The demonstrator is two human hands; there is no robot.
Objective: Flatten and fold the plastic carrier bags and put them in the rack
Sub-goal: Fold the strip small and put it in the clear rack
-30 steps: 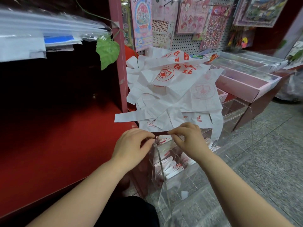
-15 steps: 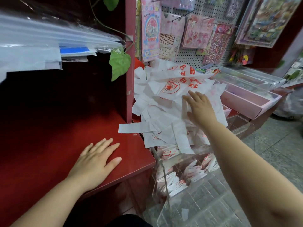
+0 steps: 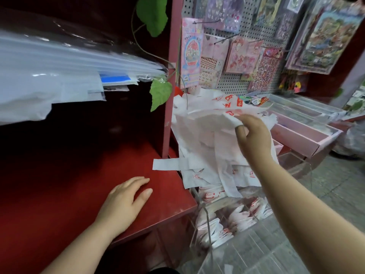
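From the head view: the right hand (image 3: 254,139) pinches the top carrier bag (image 3: 207,117), white with red print, thumb and fingers curled on its edge, lifted above the heap of bags (image 3: 205,155). The heap sits right of the red post (image 3: 169,95), spilling over the clear rack (image 3: 207,220), where folded bags (image 3: 237,218) fill the compartments. One handle strip (image 3: 167,164) crosses the red shelf (image 3: 59,184) edge. The left hand (image 3: 122,204) lies flat near the shelf's front corner, holding nothing, with bare shelf to its left.

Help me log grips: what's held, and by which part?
Right hand pinches a white, red-printed plastic carrier bag by its edge; left hand holds nothing, resting on the red shelf.
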